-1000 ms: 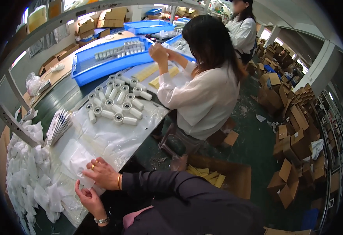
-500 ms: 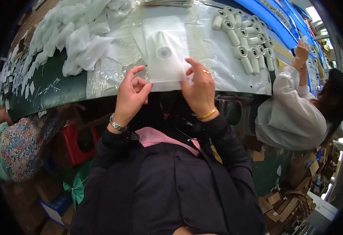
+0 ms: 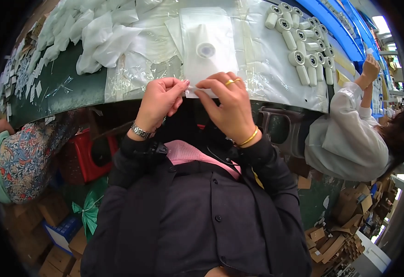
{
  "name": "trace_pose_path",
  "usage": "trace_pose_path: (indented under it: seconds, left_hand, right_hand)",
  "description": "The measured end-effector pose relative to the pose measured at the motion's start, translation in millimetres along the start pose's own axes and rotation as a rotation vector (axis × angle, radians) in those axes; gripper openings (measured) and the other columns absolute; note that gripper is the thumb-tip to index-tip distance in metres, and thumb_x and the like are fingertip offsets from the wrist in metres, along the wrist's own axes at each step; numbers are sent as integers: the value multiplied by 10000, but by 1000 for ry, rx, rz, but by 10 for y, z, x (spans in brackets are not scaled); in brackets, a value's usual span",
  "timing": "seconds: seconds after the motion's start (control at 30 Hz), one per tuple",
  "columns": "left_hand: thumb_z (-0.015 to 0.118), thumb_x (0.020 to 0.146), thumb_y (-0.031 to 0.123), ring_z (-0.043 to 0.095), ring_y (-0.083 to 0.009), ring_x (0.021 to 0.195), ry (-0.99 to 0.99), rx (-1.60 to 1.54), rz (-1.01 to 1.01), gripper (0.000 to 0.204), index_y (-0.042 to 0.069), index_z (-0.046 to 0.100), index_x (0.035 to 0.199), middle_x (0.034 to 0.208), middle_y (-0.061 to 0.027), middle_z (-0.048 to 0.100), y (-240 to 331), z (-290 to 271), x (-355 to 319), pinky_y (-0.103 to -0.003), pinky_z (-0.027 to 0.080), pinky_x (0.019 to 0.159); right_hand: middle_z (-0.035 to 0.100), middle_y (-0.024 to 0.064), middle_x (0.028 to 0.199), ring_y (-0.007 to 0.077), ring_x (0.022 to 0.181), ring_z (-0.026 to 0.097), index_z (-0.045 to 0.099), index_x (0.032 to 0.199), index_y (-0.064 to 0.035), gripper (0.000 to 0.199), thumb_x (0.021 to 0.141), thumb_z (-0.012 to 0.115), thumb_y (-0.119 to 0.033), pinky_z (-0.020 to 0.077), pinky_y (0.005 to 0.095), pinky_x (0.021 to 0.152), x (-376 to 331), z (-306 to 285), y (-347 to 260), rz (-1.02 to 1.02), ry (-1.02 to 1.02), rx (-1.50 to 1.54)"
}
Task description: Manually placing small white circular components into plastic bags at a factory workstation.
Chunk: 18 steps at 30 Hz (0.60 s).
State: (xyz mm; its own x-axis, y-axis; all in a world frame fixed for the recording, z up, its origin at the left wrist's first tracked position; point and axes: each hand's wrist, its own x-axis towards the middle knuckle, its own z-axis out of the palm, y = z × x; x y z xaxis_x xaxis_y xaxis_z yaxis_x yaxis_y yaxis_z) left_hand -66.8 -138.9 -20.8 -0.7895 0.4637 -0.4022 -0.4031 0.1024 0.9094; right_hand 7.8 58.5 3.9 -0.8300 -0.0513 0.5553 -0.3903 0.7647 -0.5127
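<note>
Left hand [image 3: 161,102]: thumb and forefinger tips drawn close together at the bag's near left corner; from my end I cannot tell whether film is caught between them.
Right hand [image 3: 228,102]: fingers curled over the bag's near edge, forefinger and thumb bent toward each other; I cannot tell how firmly they grip.
Bag [image 3: 213,69]: white, flat, in front of the wearer, with a round-ended piece [image 3: 205,50] showing through it; its near edge runs close to the table's rim.
Gap: I see only a narrow space between the two sets of fingertips.
Table [image 3: 59,92]: its front edge bows across my view below the hands, dark green at left, covered by clear film [image 3: 266,69] at right.
Left side: green tabletop and film give me room beside the left wrist, up to the bag pile [image 3: 105,39].
Right side: a stretch of film separates the bag from the white rollers [image 3: 299,57]; the blue tray [image 3: 322,18] runs along beyond them.
Neighbours: a co-worker's white sleeve [image 3: 342,113] is well apart at right; a floral garment [image 3: 26,161] sits far left.
Below: a grey seat [image 3: 295,121] stands near the right forearm.
</note>
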Motion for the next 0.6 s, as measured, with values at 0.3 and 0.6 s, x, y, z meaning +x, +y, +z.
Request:
trace_pose_path:
  seconds: [0.3, 0.6]
  left_hand:
    - [679, 1092, 269, 397, -41, 439, 26, 124, -20, 343, 53, 697, 825, 574, 65, 499, -82, 29, 21, -253, 254, 410]
    - [643, 1111, 208, 413, -33, 449, -54, -57, 93, 248, 53, 661, 917, 626, 53, 523, -384, -133, 115, -219, 269, 388]
  right_hand:
    - [658, 139, 939, 344, 891, 667, 660, 881, -76, 180, 891, 766, -221, 529, 444, 839, -104, 292, 89, 5, -102, -208]
    - [651, 68, 976, 257, 1048, 623, 676, 895, -75, 210, 890, 729, -278, 471, 370, 944, -185, 370, 113, -74, -161, -180]
